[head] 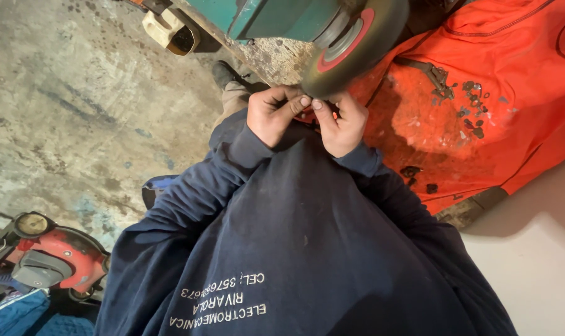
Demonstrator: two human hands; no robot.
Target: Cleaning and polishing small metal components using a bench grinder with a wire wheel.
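Head view: left hand [271, 115] and right hand [341, 124] together pinch a small part (hidden) against the grinding wheel [357, 43]; next likely needs steady pressure.

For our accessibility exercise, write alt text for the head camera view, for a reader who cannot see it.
A person in a dark blue sweatshirt pinches a small part, mostly hidden, between the left hand and right hand, right beneath a round wheel on a green machine. An orange cloth dotted with small dark metal pieces lies beside them.

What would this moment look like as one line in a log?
left hand: pinching small part, thumb to thumb | right hand: pinching same part | above: grinding wheel | right: orange cloth with dark bits
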